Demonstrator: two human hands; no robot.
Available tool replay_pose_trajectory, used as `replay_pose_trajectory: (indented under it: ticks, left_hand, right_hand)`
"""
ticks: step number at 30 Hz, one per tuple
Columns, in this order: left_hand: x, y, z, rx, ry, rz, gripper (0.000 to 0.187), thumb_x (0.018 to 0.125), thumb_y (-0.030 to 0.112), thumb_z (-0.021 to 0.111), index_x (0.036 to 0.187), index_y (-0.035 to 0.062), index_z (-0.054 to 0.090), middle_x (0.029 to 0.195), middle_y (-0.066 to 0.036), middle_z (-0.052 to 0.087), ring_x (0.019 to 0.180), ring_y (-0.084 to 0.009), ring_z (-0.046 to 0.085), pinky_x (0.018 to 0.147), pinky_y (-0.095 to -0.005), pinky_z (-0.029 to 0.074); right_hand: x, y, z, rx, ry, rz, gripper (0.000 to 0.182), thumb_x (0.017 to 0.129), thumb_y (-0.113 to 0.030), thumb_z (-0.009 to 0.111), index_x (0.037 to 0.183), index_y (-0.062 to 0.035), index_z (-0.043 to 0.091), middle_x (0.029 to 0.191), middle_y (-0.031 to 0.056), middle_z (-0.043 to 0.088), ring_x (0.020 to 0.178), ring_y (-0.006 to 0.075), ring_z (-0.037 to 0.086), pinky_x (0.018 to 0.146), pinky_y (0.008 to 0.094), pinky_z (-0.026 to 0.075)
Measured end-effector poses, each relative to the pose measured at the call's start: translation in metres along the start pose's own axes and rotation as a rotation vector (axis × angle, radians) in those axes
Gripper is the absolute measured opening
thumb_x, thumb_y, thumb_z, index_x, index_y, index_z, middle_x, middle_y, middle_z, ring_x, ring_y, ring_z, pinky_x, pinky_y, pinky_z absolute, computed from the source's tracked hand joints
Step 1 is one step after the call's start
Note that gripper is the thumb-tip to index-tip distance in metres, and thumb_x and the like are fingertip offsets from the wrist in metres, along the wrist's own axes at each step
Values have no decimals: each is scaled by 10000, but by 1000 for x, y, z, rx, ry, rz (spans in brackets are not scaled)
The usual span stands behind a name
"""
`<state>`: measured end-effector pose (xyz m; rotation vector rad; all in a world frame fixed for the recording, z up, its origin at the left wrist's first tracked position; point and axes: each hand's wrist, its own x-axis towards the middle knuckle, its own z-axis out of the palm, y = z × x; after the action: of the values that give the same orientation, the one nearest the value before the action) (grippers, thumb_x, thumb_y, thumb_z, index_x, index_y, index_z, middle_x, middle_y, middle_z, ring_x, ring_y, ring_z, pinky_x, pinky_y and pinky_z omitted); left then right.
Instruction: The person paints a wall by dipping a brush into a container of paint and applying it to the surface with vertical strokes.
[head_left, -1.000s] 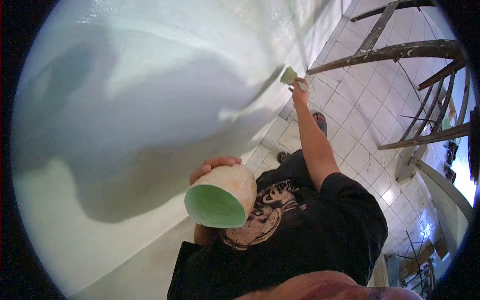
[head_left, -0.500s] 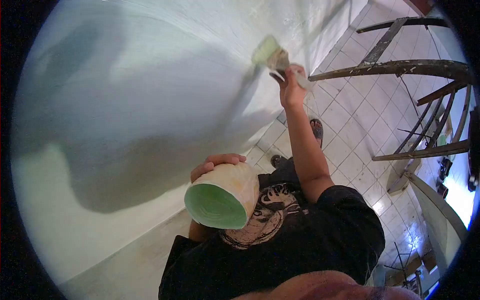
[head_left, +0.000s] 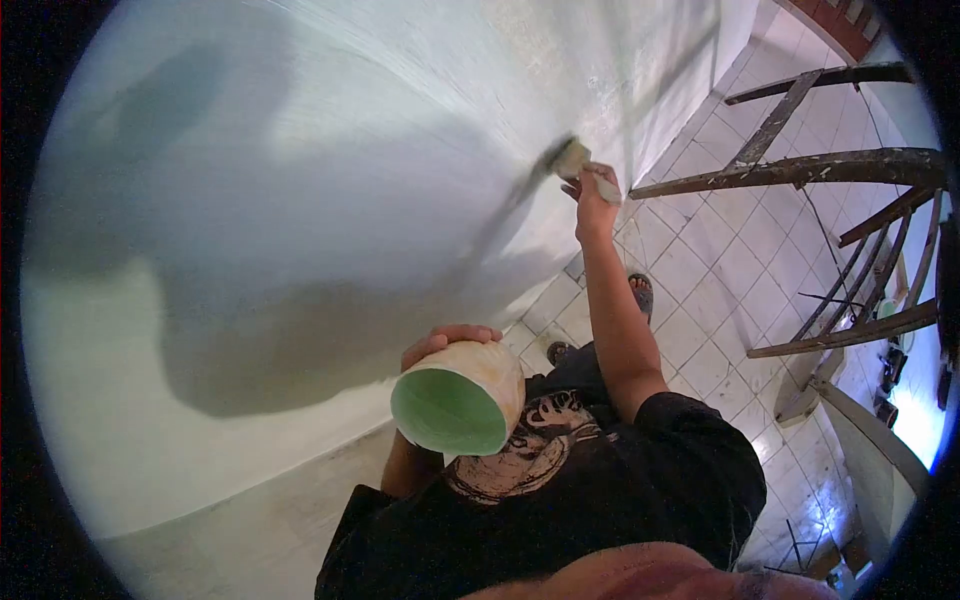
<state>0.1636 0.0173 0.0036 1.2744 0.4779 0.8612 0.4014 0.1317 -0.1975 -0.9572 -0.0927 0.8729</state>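
Note:
My left hand (head_left: 450, 338) is wrapped round the far side of a paint container (head_left: 490, 375), which is tilted with its mouth toward me. Pale green paint (head_left: 450, 412) coats its inside. Out in front, my right hand (head_left: 597, 197) grips the handle of a wide paintbrush (head_left: 571, 158). The brush head is at the pale wall (head_left: 400, 190), beside its own shadow; whether the bristles press on the surface is hard to tell.
A paint-spotted wooden ladder (head_left: 800, 172) stands to the right on the tiled floor (head_left: 700, 255). My sandalled feet (head_left: 640, 290) are close to the wall's base. Several dark items (head_left: 890, 370) lie at the far right near a bright light patch.
My right hand and the brush have moved down and slightly right along the wall. The container in my left hand has shifted a little to the right in view.

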Motion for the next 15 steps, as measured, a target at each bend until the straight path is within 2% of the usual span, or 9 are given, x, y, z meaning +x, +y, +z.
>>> replay_pose_trajectory:
  ticks: [1, 2, 4, 6, 8, 9, 10, 12, 15]
  left_hand:
    - [8, 6, 11, 39, -66, 126, 408, 903, 330, 481, 1290, 203, 448, 1103, -292, 527, 1019, -479, 503, 806, -583, 466]
    - [9, 7, 14, 26, -56, 119, 408, 903, 330, 481, 1290, 203, 448, 1103, -292, 527, 1019, -479, 503, 806, -583, 466]
    - [9, 7, 17, 51, -64, 127, 445, 889, 235, 551, 1297, 169, 387, 1116, -236, 527, 1045, -373, 537, 854, -466, 492]
    - [9, -1, 13, 51, -86, 162, 448, 887, 229, 555, 1298, 169, 387, 1118, -234, 526, 1047, -372, 536, 853, -466, 493]
    - [8, -2, 15, 54, -106, 196, 451, 885, 222, 558, 1299, 169, 386, 1120, -231, 525, 1048, -370, 535, 853, -466, 494]
    - [10, 2, 20, 52, -98, 166, 450, 887, 215, 554, 1301, 172, 385, 1118, -231, 526, 1045, -369, 536, 855, -468, 492]
    - [9, 4, 24, 52, -89, 131, 449, 888, 209, 551, 1304, 174, 383, 1115, -231, 528, 1042, -367, 538, 857, -470, 490]
    - [7, 4, 19, 2, -99, 79, 447, 890, 210, 547, 1304, 177, 383, 1112, -230, 530, 1039, -366, 539, 859, -471, 489]
    - [10, 5, 19, 27, -101, 58, 438, 893, 216, 541, 1302, 185, 387, 1105, -229, 533, 1035, -365, 540, 862, -473, 486]
  right_hand:
    - [-13, -19, 7, 207, 3, 29, 178, 862, -126, 575, 1025, -93, 510, 882, 59, 580, 799, 184, 618, 672, 313, 524]
    - [-16, -25, 2, 191, 9, 34, 178, 862, -126, 575, 1025, -93, 510, 882, 59, 580, 799, 184, 618, 672, 313, 524]
    - [-14, -33, -5, 424, 23, 14, 199, 871, -131, 578, 1033, -73, 478, 881, 59, 581, 867, 234, 617, 642, 325, 528]
    - [-5, -31, -18, 424, 78, 67, 225, 867, -168, 604, 1021, -71, 471, 857, 64, 567, 805, 240, 632, 579, 298, 527]
    - [5, 2, -43, 231, 228, 122, 208, 862, -188, 600, 999, -68, 500, 781, 49, 587, 656, 168, 615, 555, 272, 515]
    - [7, 16, -50, 244, 293, 131, 142, 865, -202, 595, 909, -101, 505, 654, 6, 523, 505, 123, 522, 442, 216, 432]
    - [13, 35, -65, 243, 298, 129, 142, 865, -202, 595, 909, -101, 505, 654, 6, 523, 505, 123, 522, 442, 216, 432]
    - [26, 62, -94, 676, 482, 401, 152, 874, -238, 580, 815, -135, 486, 578, -34, 430, 430, 98, 405, 391, 202, 344]
    - [15, 55, -78, 754, 287, 361, 175, 887, -289, 549, 798, -158, 475, 571, -50, 395, 463, 89, 393, 412, 214, 312]
